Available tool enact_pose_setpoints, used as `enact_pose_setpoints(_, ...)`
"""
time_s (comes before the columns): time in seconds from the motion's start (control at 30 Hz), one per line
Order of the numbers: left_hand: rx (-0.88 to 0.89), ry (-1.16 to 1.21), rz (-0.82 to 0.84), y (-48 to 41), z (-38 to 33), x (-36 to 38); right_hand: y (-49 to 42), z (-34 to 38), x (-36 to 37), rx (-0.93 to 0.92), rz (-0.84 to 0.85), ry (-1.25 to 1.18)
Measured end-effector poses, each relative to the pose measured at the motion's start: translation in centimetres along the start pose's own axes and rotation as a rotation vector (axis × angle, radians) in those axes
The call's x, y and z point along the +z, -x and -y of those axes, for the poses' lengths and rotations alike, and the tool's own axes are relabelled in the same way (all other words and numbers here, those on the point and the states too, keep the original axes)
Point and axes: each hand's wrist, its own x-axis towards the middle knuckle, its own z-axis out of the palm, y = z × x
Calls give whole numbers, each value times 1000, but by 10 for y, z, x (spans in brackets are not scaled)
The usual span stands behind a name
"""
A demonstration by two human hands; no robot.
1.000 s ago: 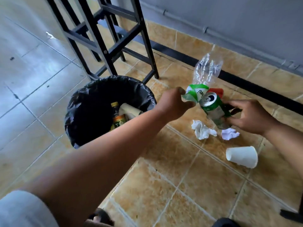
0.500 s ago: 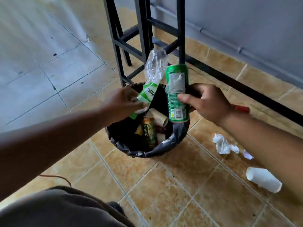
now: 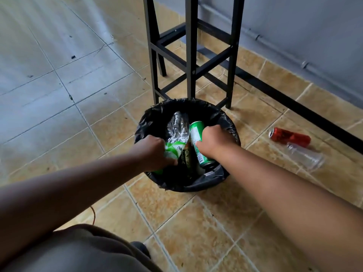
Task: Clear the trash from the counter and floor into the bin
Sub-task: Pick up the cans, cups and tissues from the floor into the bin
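closest to us, at the bottom of the view, we see a grey-brown trouser leg (image 3: 78, 252) and, past it, both bare forearms reaching forward over the tan tiled floor (image 3: 196, 222). a thin orange cord (image 3: 93, 214) lies on the tiles just beyond the trouser leg.

our left hand (image 3: 155, 152) is over the near left part of the bin (image 3: 196, 185), its fingers (image 3: 170, 162) closed around the green-labelled end of a crushed clear plastic bottle (image 3: 178, 128); the bottle's clear body points away from us, inside the bin's opening. our right hand (image 3: 212, 140) is over the right side of the opening, fingers wrapped around a green can (image 3: 197, 134) that tilts with its far end up and its near end low, just inside the rim. bottle and can sit side by side, near each other; we cannot tell whether they touch.

the bin is round, lined with a black bag (image 3: 157, 114), and between the two held items we make out a dark bottle with "tea" lettering (image 3: 184, 160) down inside it.

to the right of the bin, on the floor, lie a clear plastic cup (image 3: 304, 156) on its side and, just beyond it, a red can (image 3: 288, 136), also on its side; the two are just beside each other.

behind the bin stands a black stool frame (image 3: 190, 55), its legs planted on the tiles, and farther still a grey wall (image 3: 294, 20) runs along the back.
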Motion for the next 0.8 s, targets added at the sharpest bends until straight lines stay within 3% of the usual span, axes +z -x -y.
enact_pose_setpoints(0.2,86,-51,-9,-8,-4,4,5,-11,-17,-74,-58,-27)
enact_pose_setpoints(0.47,258,112,-236,-35,-79,-36,16,-90,-73,-137,-365,-126)
enact_pose_setpoints(0.67,380,234,-247,-67,-176,-39,43,-210,-83,71,-466,-222)
enact_pose_setpoints(0.8,454,258,-228,-91,-241,-10,61,-283,-59,263,-430,-290)
